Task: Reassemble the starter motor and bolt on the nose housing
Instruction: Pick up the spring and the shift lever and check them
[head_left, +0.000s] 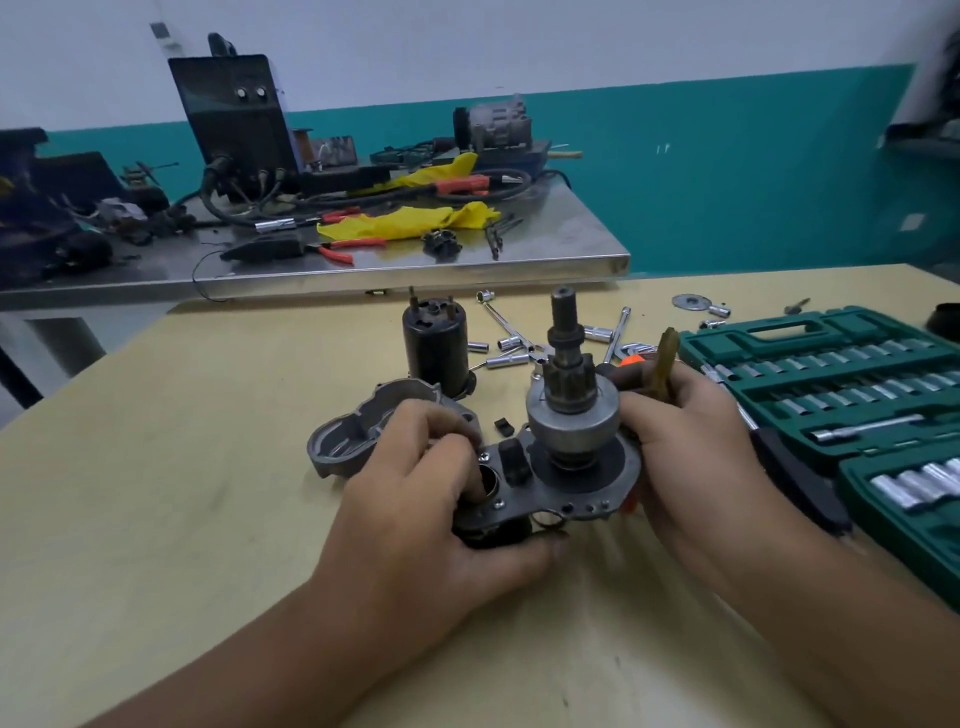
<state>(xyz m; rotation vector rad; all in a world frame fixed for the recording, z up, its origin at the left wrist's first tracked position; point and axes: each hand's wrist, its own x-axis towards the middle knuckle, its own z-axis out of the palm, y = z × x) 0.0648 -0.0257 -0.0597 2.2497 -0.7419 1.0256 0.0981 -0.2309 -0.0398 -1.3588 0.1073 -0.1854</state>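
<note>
While you are holding the starter motor assembly (561, 467) just above the yellow table (182, 467), the head view is showing your left hand (441, 499) curled around its dark lower body, thumb underneath and fingertips working at the round opening in the mounting plate (587, 493); whether they are pinching a small part there is hidden by the knuckles, so I cannot tell. Your right hand (691, 431) is gripping the plate's far edge while also clamping an olive-brown shift lever (665, 364) against the palm. The pinion drive (571, 400) is standing upright on the plate, shaft pointing up. The nose housing (363, 436) is lying open side up on the table just beyond your left hand, and a black cylindrical solenoid (436, 343) is standing behind it, so bolting looks some way off. You are probably seating the plunger end and fork next, so be keeping the plate level, letting the left fingers guide rather than force, and be freeing the right palm enough that the lever can swing toward the collar of the drive. Loose sockets (511, 343) are lying beyond the drive, and the green socket case (831, 374) is sitting open to your right, near enough for the bolts later.
</note>
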